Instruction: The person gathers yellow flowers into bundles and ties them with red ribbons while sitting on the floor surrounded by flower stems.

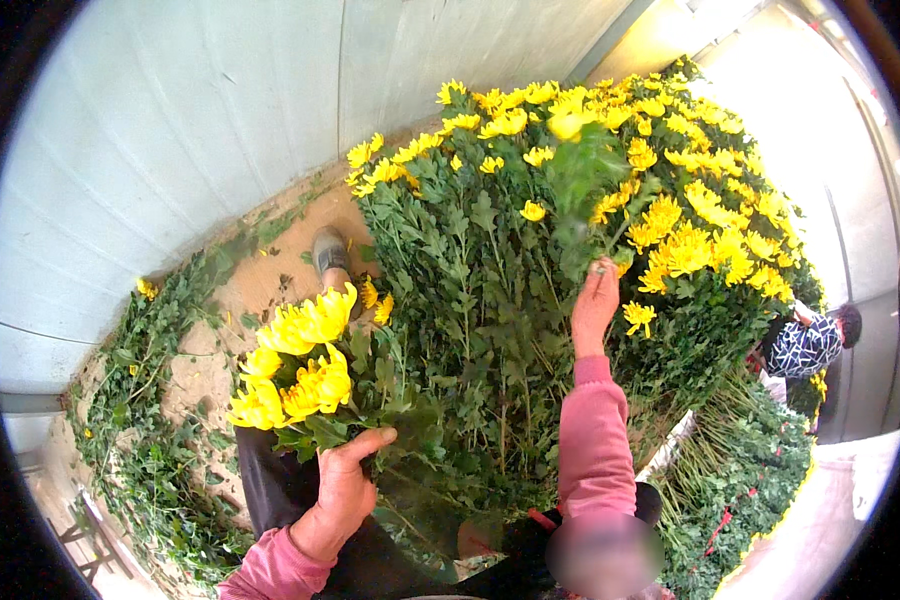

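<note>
Low at the left, my left hand (347,490) is closed round a bunch of yellow chrysanthemums (300,335). Their heads sit close together and point up and away, and most of the stems below are hidden. Further out, my right hand (598,305) pinches a chrysanthemum (582,175) by its stem, over the big pile. Its leaves are smeared by motion, and a yellow bloom seems to top it. Beneath and beyond both hands, a heap of cut chrysanthemums (470,290) lies with leafy stems towards me and blooms at the far side.
Stripped leaves and stems (165,430) litter the sandy floor (260,270) at the left, beside a pale panel wall (200,120). A shoe (329,249) stands by the heap. At the far right is another person (805,343) in a patterned top. Bundled stems (730,470) lie at the lower right.
</note>
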### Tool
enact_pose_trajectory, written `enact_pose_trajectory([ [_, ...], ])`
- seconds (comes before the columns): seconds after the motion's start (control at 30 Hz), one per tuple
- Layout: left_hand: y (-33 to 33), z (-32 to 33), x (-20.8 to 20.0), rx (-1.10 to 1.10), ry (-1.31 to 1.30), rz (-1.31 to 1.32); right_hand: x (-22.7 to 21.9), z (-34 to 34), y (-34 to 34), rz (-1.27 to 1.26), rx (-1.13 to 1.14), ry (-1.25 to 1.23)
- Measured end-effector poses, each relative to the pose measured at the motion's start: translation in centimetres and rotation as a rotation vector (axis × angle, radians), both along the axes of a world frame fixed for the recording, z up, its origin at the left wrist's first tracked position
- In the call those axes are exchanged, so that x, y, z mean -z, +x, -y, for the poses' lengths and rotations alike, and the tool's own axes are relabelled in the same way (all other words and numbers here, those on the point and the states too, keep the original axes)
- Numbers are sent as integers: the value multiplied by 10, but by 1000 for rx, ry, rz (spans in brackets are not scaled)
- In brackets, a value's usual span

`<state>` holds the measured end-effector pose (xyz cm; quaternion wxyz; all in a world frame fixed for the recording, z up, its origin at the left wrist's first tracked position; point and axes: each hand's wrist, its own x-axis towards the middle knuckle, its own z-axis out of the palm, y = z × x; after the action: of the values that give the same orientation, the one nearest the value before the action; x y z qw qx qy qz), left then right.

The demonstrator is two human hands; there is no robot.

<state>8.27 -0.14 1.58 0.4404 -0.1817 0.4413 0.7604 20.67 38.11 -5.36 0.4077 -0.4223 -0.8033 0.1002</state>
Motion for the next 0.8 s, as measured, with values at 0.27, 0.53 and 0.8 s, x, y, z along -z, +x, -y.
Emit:
enact_pose_trajectory([
  [0.27,3,15,21,194,-141,-567,91,24,10,486,-16,-289],
  [0.53,3,26,20,419,-249,-921,139,42,30,622,-63,-410],
  [0.8,0,14,24,69,-33,135,144,34,35,692,-56,-386],
])
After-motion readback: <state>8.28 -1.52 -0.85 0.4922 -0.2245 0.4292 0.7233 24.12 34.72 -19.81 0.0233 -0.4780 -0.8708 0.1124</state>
